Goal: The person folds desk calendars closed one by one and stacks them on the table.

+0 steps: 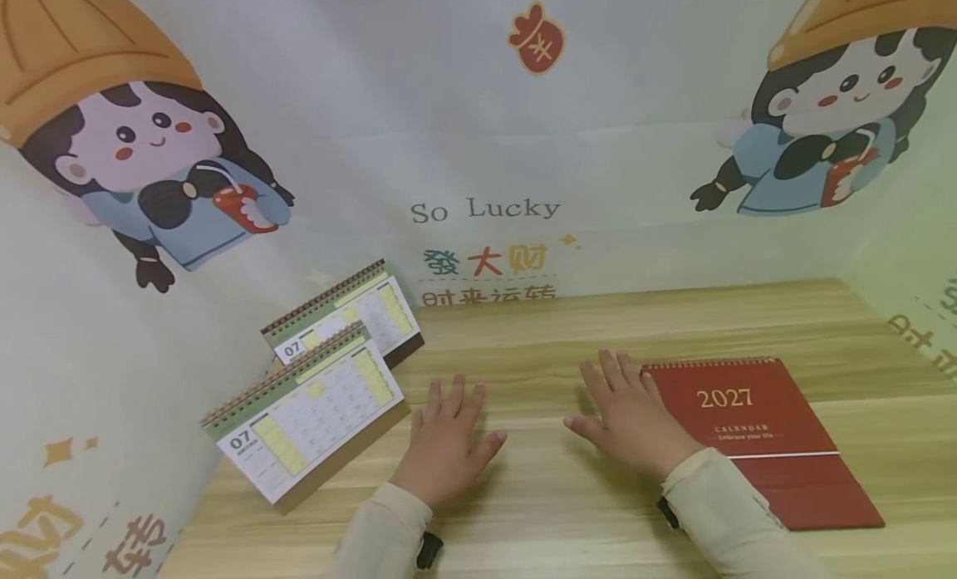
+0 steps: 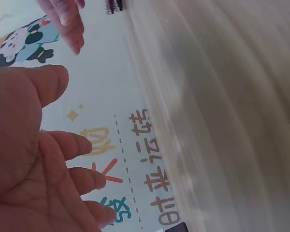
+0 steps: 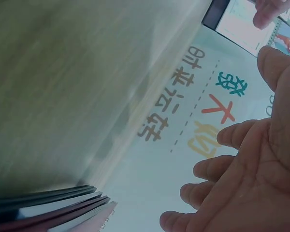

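My left hand [image 1: 447,442] hovers over the middle of the table, fingers spread and holding nothing. To its left stands a desk calendar [image 1: 321,409] opened to a page marked 07, with a green top strip and spiral binding. A second similar calendar [image 1: 381,313] stands behind it, partly hidden. My right hand [image 1: 631,417] also has its fingers extended, with nothing in it. Beside it lies a red 2027 calendar [image 1: 777,429], its left side partly covered by my hand and sleeve. In the right wrist view, stacked edges [image 3: 63,210] show at the lower left.
The wood-grain table [image 1: 538,512] runs back to a pale printed backdrop [image 1: 635,147] with cartoon figures and lettering. The backdrop also rises along the left and right sides. A dark band [image 1: 429,551] is on my left wrist.
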Tool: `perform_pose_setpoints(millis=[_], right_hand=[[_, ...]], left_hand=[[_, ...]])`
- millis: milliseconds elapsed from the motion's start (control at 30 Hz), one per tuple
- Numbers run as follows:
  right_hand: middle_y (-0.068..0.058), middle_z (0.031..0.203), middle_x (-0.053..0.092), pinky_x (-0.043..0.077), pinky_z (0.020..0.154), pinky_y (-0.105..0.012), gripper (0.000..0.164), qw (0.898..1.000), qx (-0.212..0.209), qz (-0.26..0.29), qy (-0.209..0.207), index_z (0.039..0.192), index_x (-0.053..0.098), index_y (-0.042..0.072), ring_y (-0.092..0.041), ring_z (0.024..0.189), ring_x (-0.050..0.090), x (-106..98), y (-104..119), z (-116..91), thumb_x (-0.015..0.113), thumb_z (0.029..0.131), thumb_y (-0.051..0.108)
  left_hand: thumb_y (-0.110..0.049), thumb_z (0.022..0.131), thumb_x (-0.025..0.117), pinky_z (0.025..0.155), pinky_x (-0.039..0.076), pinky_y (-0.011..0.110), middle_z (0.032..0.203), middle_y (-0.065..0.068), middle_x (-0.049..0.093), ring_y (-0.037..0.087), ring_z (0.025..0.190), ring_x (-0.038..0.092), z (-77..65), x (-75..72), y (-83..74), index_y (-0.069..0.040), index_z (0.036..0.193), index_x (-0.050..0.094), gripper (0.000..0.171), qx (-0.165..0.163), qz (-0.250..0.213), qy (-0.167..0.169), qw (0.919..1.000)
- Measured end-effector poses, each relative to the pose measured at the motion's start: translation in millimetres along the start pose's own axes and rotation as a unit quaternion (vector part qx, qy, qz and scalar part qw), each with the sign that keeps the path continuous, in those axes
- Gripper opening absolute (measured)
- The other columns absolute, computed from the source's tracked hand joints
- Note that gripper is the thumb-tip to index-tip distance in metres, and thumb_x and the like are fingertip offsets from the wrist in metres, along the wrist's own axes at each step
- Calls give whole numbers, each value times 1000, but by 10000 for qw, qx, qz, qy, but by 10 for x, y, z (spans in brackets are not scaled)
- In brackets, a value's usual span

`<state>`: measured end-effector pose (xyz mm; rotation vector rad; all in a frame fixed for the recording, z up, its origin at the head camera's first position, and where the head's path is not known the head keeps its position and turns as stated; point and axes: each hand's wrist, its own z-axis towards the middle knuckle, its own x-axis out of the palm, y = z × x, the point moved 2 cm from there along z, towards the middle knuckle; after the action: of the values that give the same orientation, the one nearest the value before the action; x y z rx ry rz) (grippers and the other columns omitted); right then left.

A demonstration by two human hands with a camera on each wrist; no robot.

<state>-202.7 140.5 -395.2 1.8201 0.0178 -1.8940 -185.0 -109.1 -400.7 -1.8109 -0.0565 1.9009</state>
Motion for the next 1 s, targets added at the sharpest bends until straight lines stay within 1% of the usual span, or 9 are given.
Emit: perform_pose_setpoints(millis=[200, 333, 433, 500, 600, 733, 800, 867, 1000], right_hand=[[-28, 160, 15, 15, 110, -69, 79, 9999, 7, -84, -81, 154, 31, 1, -48, 146, 7, 9, 54, 83, 60, 97, 46], [-28, 160, 16, 16, 110, -69, 78, 9998, -78, -156, -126, 153, 33, 1, -48, 146, 8, 31, 103, 186, 61, 97, 47], [-27, 160, 16, 16, 110, -69, 78, 9994, -171, -286, -117, 153, 33, 2, -47, 147, 8, 64, 138, 288, 60, 97, 48], [-26, 161, 14, 16, 111, -68, 79, 9990, -214, -369, -93, 154, 32, 3, -45, 147, 7, 90, 159, 356, 60, 97, 49], [-25, 161, 13, 16, 112, -66, 80, 9978, -299, -581, -74, 155, 30, 5, -44, 148, 6, 138, 188, 454, 59, 97, 50], [-24, 162, 13, 16, 112, -65, 80, 9965, -400, -728, -25, 156, 30, 6, -43, 148, 6, 179, 245, 561, 59, 96, 51], [-23, 162, 12, 15, 113, -65, 80, 9965, -446, -709, 43, 156, 29, 7, -43, 148, 5, 180, 292, 601, 59, 96, 51], [-22, 162, 11, 14, 114, -64, 80, 9965, -488, -674, 113, 156, 28, 7, -41, 149, 3, 181, 344, 643, 59, 97, 50], [-21, 163, 9, 13, 115, -62, 80, 9955, -595, -702, 234, 157, 26, 8, -39, 149, 1, 203, 448, 725, 58, 97, 51]], left_hand=[[-48, 98, 57, 106, 20, 73, 159, 25, 21, 51, 145, 9, -44, -71, 78, -5, 152, 37, 71, 158, 409, -455, 9980], [-47, 98, 59, 107, 18, 72, 161, 21, 20, 47, 147, 7, -115, -199, 145, -7, 152, 38, 71, 328, 632, -697, 9950], [-46, 97, 60, 108, 17, 72, 162, 19, 19, 44, 148, 4, -204, -327, 225, -8, 151, 41, 68, 539, 1003, -789, 9904], [-46, 97, 61, 108, 17, 72, 162, 17, 18, 43, 148, 3, -284, -409, 294, -9, 150, 44, 67, 704, 1369, -838, 9845], [-47, 95, 63, 107, 19, 72, 162, 16, 21, 43, 148, 6, -416, -521, 399, -9, 147, 48, 66, 935, 1922, -966, 9721], [-47, 92, 66, 106, 22, 72, 161, 15, 25, 42, 148, 9, -575, -647, 529, -10, 144, 52, 66, 1252, 2346, -1145, 9572], [-50, 96, 59, 105, 23, 72, 161, 15, 25, 41, 149, 9, -641, -705, 593, -10, 144, 52, 63, 1421, 2487, -1205, 9505], [-54, 101, 45, 105, 23, 72, 160, 15, 26, 40, 149, 10, -702, -759, 663, -10, 143, 53, 61, 1593, 2605, -1291, 9434], [-58, 104, 14, 104, 23, 71, 156, 17, 34, 40, 146, 18, -819, -896, 802, -8, 138, 57, 74, 1826, 2850, -1509, 9288]])
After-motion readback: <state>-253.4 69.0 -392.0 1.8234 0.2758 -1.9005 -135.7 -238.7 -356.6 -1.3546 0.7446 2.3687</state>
